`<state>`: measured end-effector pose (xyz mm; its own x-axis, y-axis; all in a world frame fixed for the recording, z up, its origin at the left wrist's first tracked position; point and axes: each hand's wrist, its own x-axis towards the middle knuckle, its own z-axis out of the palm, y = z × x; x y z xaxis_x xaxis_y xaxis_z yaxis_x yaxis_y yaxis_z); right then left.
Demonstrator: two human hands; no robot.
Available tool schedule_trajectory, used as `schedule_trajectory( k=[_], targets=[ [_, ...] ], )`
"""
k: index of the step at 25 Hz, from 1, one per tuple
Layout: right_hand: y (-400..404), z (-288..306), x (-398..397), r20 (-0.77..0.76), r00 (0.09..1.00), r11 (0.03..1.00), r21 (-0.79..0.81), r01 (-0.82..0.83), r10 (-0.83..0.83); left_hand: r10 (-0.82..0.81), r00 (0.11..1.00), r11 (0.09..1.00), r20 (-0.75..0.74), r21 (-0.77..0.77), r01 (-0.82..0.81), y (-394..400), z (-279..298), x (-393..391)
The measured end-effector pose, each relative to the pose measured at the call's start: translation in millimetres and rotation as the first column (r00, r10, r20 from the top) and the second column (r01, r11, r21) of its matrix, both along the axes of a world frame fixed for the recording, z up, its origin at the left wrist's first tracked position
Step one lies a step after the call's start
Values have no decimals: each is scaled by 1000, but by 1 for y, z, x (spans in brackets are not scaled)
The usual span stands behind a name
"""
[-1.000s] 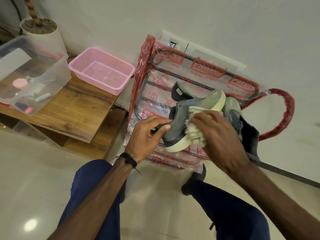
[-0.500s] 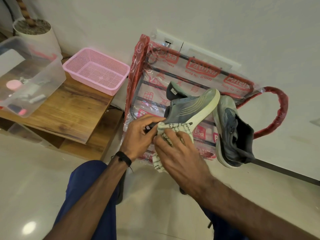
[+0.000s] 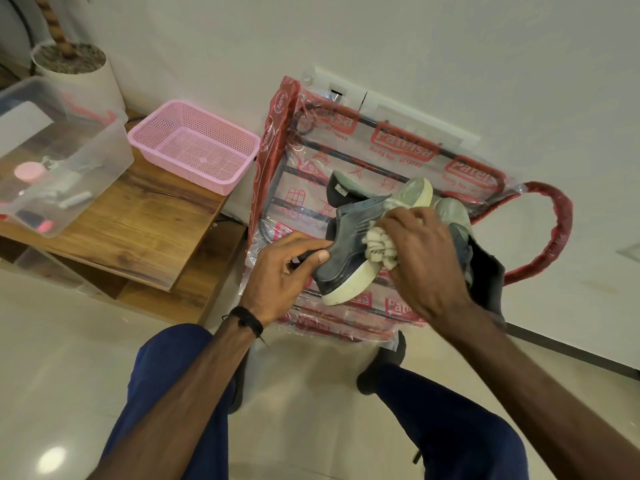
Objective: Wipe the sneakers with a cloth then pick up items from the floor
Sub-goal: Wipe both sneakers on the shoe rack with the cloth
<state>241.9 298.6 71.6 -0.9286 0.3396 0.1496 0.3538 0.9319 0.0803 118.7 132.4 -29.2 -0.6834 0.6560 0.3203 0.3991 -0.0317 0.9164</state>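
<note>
The left hand (image 3: 287, 268) grips the heel end of a grey sneaker (image 3: 349, 251), thumb pressed on its side and fingers curled round the collar, holding it raised and tilted with the pale sole edge facing down and toward the viewer, toe pointing up toward the wall. The right hand (image 3: 426, 258) clutches a bunched off-white cloth (image 3: 379, 249), fingers curled round it, and presses it against the side of that sneaker near its middle. A second sneaker (image 3: 460, 233) lies just behind the right hand, largely hidden by it, resting on a plastic-wrapped folded frame (image 3: 346, 157) printed in red that leans against the white wall. To the left stands a low wooden table (image 3: 138, 223) carrying a pink mesh basket (image 3: 194, 147), a clear plastic bin (image 3: 62, 154) holding small objects, and a white plant pot (image 3: 86, 77). The person's knees in dark blue trousers (image 3: 173, 393) occupy the foreground above the glossy tiled floor (image 3: 52, 375).
</note>
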Motion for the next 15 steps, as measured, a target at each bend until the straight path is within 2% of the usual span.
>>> schedule_trajectory(
  k=[2,5,7,9,11,13,15],
  targets=[
    [-29,-7,14,-28,990,988,-74,-137,135,8,1000,1000,-16,-9,-9,0,-1,-1],
    [-61,-15,42,123,883,888,26,-459,453,-14,1000,1000,-22,6,14,-1,-1,-1],
    [-46,-19,43,101,897,896,70,-439,431,-21,1000,1000,-13,11,21,1,-1,0],
    [-18,-17,30,-20,973,974,12,-228,228,-3,1000,1000,8,8,3,2,-1,0],
    [8,-8,16,-95,993,991,-102,-81,71,-8,1000,1000,21,9,8,4,-2,2],
    [2,-9,10,-102,987,978,-153,-140,125,-7,1000,1000,24,8,7,4,-3,0],
    [-22,-17,19,-28,944,930,-161,-330,330,-14,1000,1000,3,1,14,1,-5,-2]
  ],
)
